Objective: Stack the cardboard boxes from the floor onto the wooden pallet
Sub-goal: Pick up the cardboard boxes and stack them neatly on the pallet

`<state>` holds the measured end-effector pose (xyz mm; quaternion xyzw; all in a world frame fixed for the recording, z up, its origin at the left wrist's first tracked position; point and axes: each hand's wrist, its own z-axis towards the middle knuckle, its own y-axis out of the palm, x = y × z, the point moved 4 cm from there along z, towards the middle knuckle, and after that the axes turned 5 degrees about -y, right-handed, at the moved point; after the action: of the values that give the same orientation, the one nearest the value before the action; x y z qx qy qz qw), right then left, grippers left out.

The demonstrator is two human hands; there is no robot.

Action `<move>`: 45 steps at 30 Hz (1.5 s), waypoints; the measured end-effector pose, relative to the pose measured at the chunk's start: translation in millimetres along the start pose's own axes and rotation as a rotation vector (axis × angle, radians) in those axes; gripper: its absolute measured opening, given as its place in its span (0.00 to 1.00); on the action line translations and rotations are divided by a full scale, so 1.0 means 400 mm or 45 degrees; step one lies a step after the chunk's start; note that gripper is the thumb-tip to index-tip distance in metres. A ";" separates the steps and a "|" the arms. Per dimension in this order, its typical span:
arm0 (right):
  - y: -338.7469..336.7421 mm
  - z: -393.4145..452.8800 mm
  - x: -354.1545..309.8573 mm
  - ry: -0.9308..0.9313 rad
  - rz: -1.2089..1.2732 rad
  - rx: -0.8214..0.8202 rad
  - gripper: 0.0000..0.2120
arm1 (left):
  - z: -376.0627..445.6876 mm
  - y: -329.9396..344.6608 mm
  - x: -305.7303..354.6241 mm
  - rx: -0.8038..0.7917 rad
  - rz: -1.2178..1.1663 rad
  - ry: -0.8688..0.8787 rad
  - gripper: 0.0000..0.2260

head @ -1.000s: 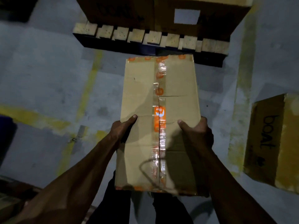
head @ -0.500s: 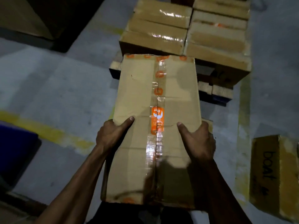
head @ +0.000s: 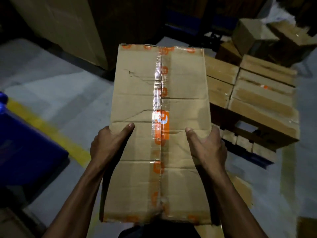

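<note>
I carry a long cardboard box (head: 137,103) with clear and orange tape down its middle seam, held flat in front of me. My left hand (head: 109,143) grips its left edge, thumb lying on top. My right hand (head: 208,146) grips its right edge the same way. To the right, partly hidden behind the box, the wooden pallet (head: 247,143) bears several taped cardboard boxes (head: 262,97) stacked in rows.
A dark blue object (head: 22,148) stands at the left by a yellow floor line (head: 51,129). Large cartons (head: 60,26) rise at the back left. More loose boxes (head: 267,36) are piled behind the pallet. Flat cardboard (head: 240,189) lies on the floor at my right.
The view has swung up and left: the pallet with its stacked boxes now sits to the right of the carried box. The "boat" box has left the view. Both hands keep their grip.
</note>
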<state>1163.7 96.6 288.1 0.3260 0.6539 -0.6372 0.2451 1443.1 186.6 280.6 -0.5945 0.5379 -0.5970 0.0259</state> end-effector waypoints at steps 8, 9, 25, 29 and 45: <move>0.202 0.256 -0.186 -0.154 0.087 -0.067 0.31 | 0.288 -0.051 0.079 0.178 0.019 -0.042 0.34; 0.230 0.302 -0.212 -0.164 0.096 -0.085 0.31 | 0.334 -0.053 0.100 0.193 0.023 -0.046 0.34; 0.514 0.927 -0.666 -0.283 0.030 -0.110 0.32 | 1.010 -0.112 0.453 0.274 -0.071 -0.016 0.36; 0.642 1.052 -0.746 -0.213 0.036 -0.040 0.33 | 1.250 -0.113 0.500 0.154 -0.100 0.022 0.33; 0.863 1.528 -1.046 0.120 0.023 0.348 0.39 | 2.018 -0.030 0.956 -0.277 0.002 0.374 0.41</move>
<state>1639.9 -566.8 322.0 0.3918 0.5689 -0.7020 0.1732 1934.5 -558.6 318.8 -0.4999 0.5978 -0.6157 -0.1171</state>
